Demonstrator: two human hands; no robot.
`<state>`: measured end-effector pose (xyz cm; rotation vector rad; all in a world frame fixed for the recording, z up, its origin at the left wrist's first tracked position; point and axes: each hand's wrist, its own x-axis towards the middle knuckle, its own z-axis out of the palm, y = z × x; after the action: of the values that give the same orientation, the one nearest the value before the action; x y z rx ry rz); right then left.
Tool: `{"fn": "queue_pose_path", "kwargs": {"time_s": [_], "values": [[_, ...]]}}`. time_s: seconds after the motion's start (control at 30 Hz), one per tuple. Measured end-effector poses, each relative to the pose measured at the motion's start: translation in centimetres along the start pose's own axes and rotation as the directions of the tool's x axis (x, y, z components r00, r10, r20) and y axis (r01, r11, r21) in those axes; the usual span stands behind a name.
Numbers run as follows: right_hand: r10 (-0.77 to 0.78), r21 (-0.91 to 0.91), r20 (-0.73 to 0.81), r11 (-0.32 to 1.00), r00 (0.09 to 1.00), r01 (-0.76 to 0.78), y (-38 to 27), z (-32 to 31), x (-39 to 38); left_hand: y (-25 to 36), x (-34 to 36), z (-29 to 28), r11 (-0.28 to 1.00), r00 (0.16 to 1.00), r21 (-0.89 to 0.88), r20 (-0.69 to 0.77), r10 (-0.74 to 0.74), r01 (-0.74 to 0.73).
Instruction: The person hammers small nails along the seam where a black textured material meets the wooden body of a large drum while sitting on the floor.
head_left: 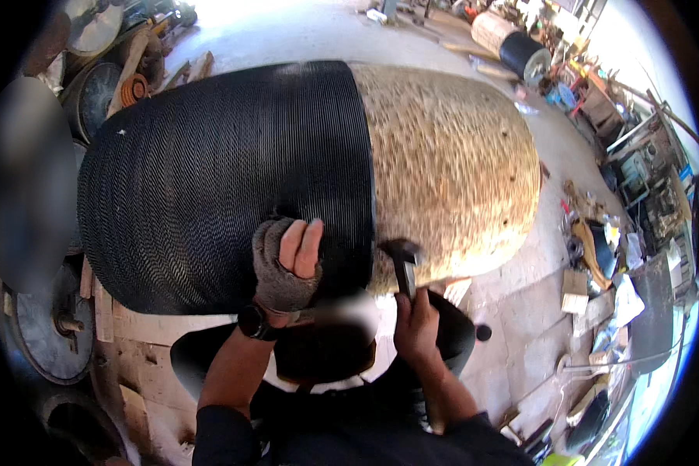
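Dark shirt (365,435) sat nearest camera, bottom of frame. Large drum (474,140) spanned centre: black ribbed wrap (225,171) left, pale rough surface (450,186) right. Right hand (418,326), lower centre, gripped hammer (407,266), head just right of wrap's edge. Gloved left hand (286,268) curled against wrap; whether it pinched anything could not be told. Likely trouble was blow glancing off uneven surface, nicking edge or catching bare fingers (309,248); drum could have shifted under impact if poorly braced.
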<state>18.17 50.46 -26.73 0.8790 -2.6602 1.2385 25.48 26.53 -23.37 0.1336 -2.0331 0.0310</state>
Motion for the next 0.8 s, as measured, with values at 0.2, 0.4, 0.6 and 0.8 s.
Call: {"fn": "queue_pose_path", "kwargs": {"time_s": [0.2,0.4,0.6,0.8], "values": [[-0.372,0.195,-0.334,0.871,0.866,0.450,0.3,-0.4,-0.5,-2.4,2.1,1.2,0.996,1.000,0.089,0.022,-0.012,0.010],[-0.150,0.215,-0.132,0.961,0.980,0.176,-0.1,-0.4,-0.3,-2.5,2.3,1.3,0.995,1.000,0.102,-0.003,-0.018,0.018],[0.031,0.033,0.075,0.999,0.997,-0.034,-0.4,-0.8,-0.2,-2.5,2.9,1.2,0.987,0.998,0.157,0.061,-0.033,0.023],[-0.440,-0.050,-0.099,0.898,0.893,0.437,-0.5,-2.3,-0.1,-3.5,2.5,2.2,0.983,1.000,0.181,0.019,-0.025,0.021]]}}
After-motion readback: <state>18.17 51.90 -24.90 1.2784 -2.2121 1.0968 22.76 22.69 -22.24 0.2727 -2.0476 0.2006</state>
